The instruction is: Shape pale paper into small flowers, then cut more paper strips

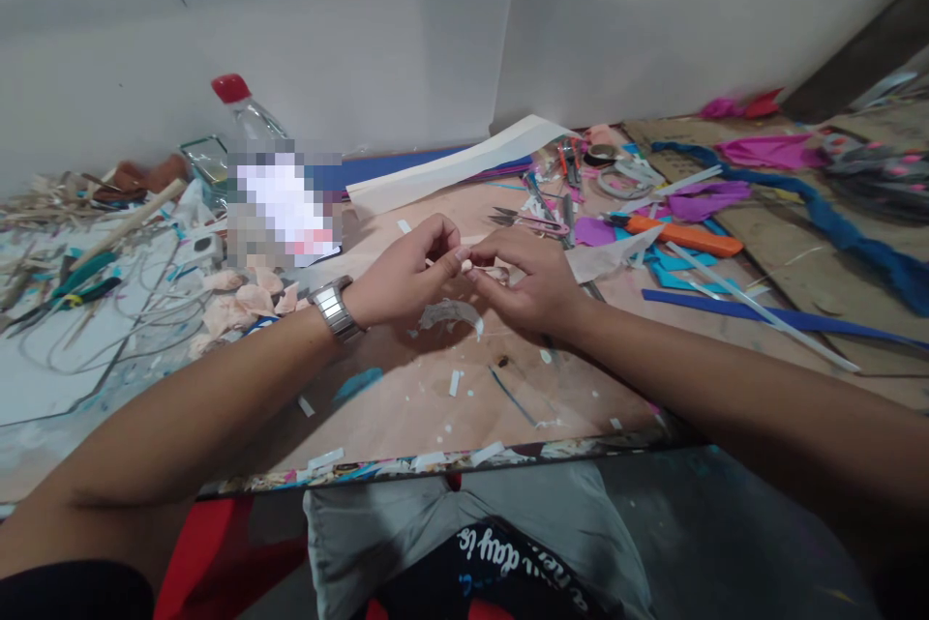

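Note:
My left hand [410,277] and my right hand [529,286] meet over the middle of a pinkish board [406,398]. Both pinch a small pale pink piece [471,264] between their fingertips; it is too small to name further. A silver watch [335,309] is on my left wrist. A crumpled greyish scrap [450,315] lies on the board just below my hands.
Pale pink petal-like pieces [243,296] lie left of my hand, beside a red-capped bottle [251,122]. Pliers [79,281] and wires clutter the left. Scissors [526,219], an orange cutter [686,235], blue and purple paper scraps [697,204] fill the right.

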### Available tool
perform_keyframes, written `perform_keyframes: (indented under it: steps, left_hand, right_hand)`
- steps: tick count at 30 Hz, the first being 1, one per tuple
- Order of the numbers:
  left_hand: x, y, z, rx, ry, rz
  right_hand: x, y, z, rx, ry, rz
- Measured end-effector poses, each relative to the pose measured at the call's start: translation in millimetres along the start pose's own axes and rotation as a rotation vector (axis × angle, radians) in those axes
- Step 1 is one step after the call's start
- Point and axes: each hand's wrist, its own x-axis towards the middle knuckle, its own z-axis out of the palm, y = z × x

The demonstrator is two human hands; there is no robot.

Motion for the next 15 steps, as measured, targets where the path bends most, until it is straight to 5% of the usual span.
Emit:
perform_keyframes:
  steps: [15]
  left_hand:
    - [-2.5, 10.3, 0.9, 0.028, 0.024, 0.002]
  right_hand:
    - [-1.4, 0.2, -2.6, -0.006, -0.028, -0.011]
